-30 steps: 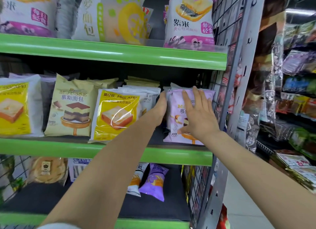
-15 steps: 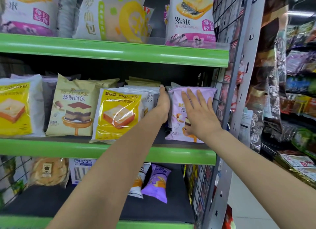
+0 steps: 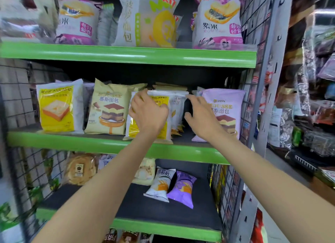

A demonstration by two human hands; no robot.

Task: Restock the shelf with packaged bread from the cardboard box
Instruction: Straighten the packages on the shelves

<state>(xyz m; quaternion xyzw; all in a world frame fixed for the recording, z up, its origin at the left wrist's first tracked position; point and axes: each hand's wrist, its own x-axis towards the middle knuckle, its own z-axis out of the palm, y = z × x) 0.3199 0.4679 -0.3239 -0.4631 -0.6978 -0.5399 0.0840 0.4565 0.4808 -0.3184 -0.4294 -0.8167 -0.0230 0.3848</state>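
The green middle shelf (image 3: 101, 144) holds bread bags standing in a row: a yellow toast bag (image 3: 58, 106) at the left, a tan mousse bag (image 3: 110, 108) beside it, another yellow bag (image 3: 163, 132), then a purple mousse bag (image 3: 226, 104) at the right end, next to the wire side wall (image 3: 252, 101).

"MOUSSE 慕斯面包" marks the beige bag (image 3: 110, 108) and lilac bag (image 3: 225, 112); "紫米" the upper-shelf white bag (image 3: 217, 23).

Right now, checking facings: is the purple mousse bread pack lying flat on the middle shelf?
No, the purple mousse pack stands upright at the middle shelf's right end.
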